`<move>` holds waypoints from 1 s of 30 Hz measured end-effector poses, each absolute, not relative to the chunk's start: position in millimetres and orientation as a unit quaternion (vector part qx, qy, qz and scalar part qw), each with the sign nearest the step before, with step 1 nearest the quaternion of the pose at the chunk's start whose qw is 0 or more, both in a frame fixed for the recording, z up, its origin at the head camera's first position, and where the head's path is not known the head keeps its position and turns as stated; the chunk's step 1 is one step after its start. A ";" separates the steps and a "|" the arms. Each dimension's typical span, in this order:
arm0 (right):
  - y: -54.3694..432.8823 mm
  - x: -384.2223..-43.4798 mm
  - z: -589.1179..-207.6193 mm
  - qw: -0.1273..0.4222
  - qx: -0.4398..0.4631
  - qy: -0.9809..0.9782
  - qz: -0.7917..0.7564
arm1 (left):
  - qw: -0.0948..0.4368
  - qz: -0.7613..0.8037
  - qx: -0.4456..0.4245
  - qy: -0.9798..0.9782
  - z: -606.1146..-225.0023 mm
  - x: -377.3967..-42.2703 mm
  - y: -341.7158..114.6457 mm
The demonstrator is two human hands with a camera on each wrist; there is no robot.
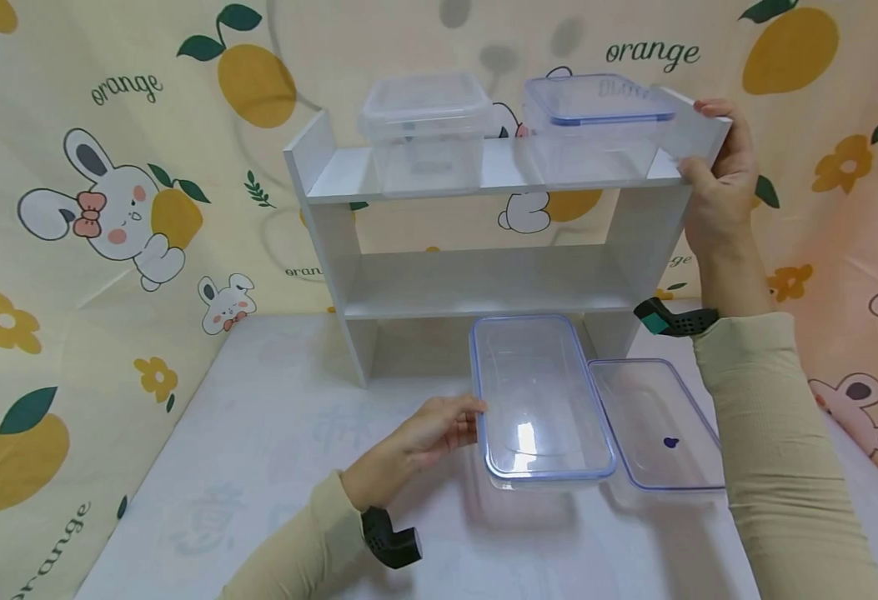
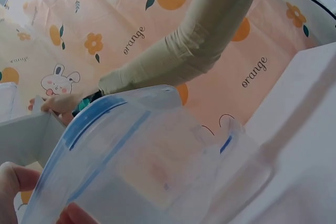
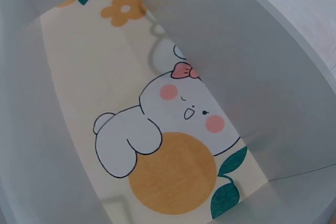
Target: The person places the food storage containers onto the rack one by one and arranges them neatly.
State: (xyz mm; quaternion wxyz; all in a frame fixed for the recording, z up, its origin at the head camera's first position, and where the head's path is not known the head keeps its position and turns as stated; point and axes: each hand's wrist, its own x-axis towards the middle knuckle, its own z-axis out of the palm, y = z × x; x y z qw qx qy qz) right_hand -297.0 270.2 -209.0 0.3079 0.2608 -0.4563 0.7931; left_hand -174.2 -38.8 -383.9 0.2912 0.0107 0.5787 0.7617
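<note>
My left hand [image 1: 439, 429] pinches the left edge of a clear lidded food container [image 1: 536, 392] with a blue rim, tilted in front of the shelf. In the left wrist view, a finger and thumb sit at the rim of this container [image 2: 131, 156]. My right hand [image 1: 724, 179] grips the upper right side panel of a white shelf rack [image 1: 484, 283]. A clear-lidded container [image 1: 427, 133] and a blue-rimmed container [image 1: 596, 129] stand on the rack's top board. The right wrist view looks through an opening of the rack [image 3: 278, 66]; that hand is out of this view.
Another clear container [image 1: 664, 425] with a blue rim lies on the white tabletop [image 1: 258, 467], right beside the held one and partly behind the right sleeve. Behind the rack hangs a printed cloth [image 1: 123, 275] with oranges and rabbits.
</note>
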 end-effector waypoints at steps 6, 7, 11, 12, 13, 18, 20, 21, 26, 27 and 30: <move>271.0 -297.9 -208.9 0.311 0.263 -0.460 0.789 | 0.284 0.755 0.034 0.590 -374.8 -173.3 -41.8; 271.2 -297.9 -208.8 0.311 0.264 -0.458 0.790 | 0.284 0.755 0.039 0.590 -373.3 -173.4 -42.1; 271.2 -297.5 -209.0 0.309 0.269 -0.454 0.791 | 0.283 0.755 0.045 0.589 -367.6 -173.9 -43.1; 271.1 -297.3 -209.1 0.308 0.269 -0.453 0.792 | 0.282 0.755 0.048 0.590 -366.3 -173.9 -43.4; 270.9 -297.3 -209.3 0.309 0.269 -0.453 0.792 | 0.281 0.755 0.048 0.591 -364.9 -173.8 -43.8; 270.0 -297.9 -209.7 0.314 0.264 -0.459 0.788 | 0.276 0.753 0.059 0.595 -358.8 -173.6 -45.2; 269.8 -298.1 -209.5 0.315 0.263 -0.459 0.788 | 0.275 0.752 0.061 0.596 -355.7 -173.8 -45.6; 269.7 -298.2 -209.4 0.316 0.263 -0.459 0.788 | 0.275 0.751 0.064 0.597 -354.1 -174.0 -45.8; 270.3 -297.7 -209.6 0.311 0.268 -0.453 0.792 | 0.275 0.750 0.076 0.597 -346.4 -174.9 -47.6; 270.6 -297.5 -209.7 0.309 0.269 -0.451 0.792 | 0.275 0.749 0.080 0.598 -345.0 -175.1 -48.1; 271.1 -297.3 -210.1 0.305 0.273 -0.446 0.796 | 0.271 0.746 0.086 0.602 -341.0 -175.6 -49.9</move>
